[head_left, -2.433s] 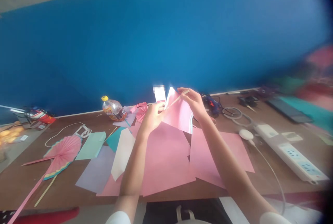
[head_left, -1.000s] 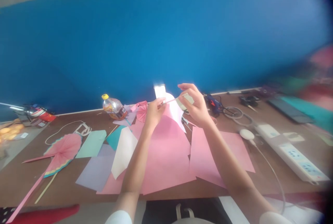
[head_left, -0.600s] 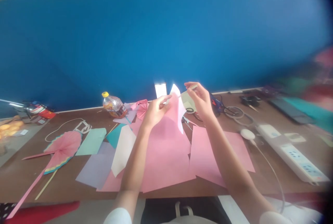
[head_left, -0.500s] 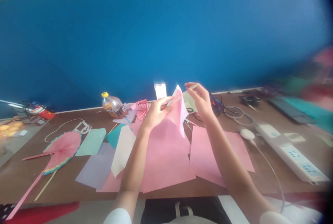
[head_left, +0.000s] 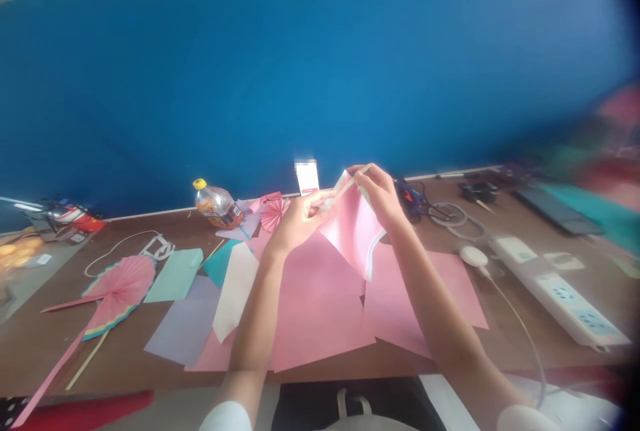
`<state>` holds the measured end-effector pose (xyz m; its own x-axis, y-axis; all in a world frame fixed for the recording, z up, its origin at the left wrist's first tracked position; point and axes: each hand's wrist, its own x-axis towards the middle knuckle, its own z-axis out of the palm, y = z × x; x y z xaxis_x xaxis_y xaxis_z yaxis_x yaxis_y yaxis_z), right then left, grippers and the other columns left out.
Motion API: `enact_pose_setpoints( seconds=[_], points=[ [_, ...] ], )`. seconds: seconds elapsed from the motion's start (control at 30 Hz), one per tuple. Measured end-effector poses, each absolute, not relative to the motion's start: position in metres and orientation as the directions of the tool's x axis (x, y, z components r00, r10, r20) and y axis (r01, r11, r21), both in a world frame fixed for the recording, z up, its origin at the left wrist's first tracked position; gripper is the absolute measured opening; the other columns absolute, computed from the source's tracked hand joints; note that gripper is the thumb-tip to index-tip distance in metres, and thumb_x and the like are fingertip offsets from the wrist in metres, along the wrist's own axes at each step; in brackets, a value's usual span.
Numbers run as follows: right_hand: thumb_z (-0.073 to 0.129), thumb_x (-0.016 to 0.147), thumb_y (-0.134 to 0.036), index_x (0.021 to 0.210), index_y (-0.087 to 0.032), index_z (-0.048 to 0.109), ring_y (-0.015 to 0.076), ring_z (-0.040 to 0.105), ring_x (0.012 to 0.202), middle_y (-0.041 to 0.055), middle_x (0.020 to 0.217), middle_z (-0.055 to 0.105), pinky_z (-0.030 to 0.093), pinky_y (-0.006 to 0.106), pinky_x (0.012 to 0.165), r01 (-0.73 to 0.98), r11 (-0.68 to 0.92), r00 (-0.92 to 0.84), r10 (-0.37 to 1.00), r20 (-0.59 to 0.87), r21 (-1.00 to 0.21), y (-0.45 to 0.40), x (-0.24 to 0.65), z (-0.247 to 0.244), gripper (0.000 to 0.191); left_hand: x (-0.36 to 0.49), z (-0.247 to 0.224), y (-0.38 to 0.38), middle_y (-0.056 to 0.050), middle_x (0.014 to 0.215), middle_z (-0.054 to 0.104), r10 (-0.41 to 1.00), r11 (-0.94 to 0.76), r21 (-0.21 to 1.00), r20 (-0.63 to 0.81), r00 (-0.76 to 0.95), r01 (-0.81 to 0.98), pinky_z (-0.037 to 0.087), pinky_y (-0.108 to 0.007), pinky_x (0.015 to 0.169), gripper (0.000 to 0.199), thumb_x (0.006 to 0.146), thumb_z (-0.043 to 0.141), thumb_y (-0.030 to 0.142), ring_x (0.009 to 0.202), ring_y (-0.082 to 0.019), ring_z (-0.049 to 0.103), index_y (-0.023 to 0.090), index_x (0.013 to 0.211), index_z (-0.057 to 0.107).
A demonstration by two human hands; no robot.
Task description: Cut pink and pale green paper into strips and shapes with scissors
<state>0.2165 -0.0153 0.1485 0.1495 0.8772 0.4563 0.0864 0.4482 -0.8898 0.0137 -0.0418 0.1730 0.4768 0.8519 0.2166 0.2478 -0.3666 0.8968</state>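
My left hand (head_left: 300,221) is closed on the upper left edge of a pink sheet of paper (head_left: 354,221), which hangs curved with a white and blue lower edge. My right hand (head_left: 379,196) pinches a narrow pale strip (head_left: 350,184) that slants along the paper's top edge towards the left fingers. Whether the strip is stuck to the paper, I cannot tell. Beneath both hands lie larger flat pink sheets (head_left: 320,311). A small folded pink paper fan (head_left: 273,212) rests just beyond my left hand.
To the left lie an open pink fan (head_left: 125,284), a mint sheet (head_left: 175,274), a lilac sheet (head_left: 183,324) and a white sheet (head_left: 235,287). A bottle (head_left: 217,205) stands near the blue wall. At right are a power strip (head_left: 560,291), a white plug (head_left: 473,256) and cables.
The hanging pink paper has swung out to the right and opened wider. My right hand has come slightly left and down, closer to the paper and my left hand.
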Motion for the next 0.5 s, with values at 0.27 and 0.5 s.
enact_pose_setpoints(
  seconds=[0.27, 0.5],
  points=[
    [0.061, 0.083, -0.043, 0.094, -0.021, 0.068, 0.0162, 0.056, 0.073, 0.0034, 0.090, 0.067, 0.043, 0.029, 0.066, 0.046, 0.395, 0.118, 0.910, 0.398, -0.917, -0.0138, 0.2160, 0.1451, 0.025, 0.0129, 0.1741, -0.0449, -0.011, 0.134, 0.058, 0.864, -0.321, 0.920, 0.187, 0.467, 0.224, 0.045, -0.041, 0.101, 0.054, 0.079, 0.068, 0.043, 0.121, -0.029, 0.056, 0.024, 0.129, 0.059],
    [0.059, 0.084, -0.044, 0.083, -0.021, 0.064, 0.0164, 0.056, 0.076, 0.0019, 0.084, 0.065, 0.042, 0.028, 0.067, 0.028, 0.375, 0.104, 0.921, 0.376, -0.927, -0.0156, 0.2124, 0.1443, 0.023, 0.0137, 0.1751, -0.0481, -0.012, 0.135, 0.057, 0.874, -0.310, 0.923, 0.182, 0.450, 0.229, 0.046, -0.040, 0.100, 0.052, 0.080, 0.067, 0.043, 0.122, -0.029, 0.055, 0.023, 0.127, 0.060]
  ],
)
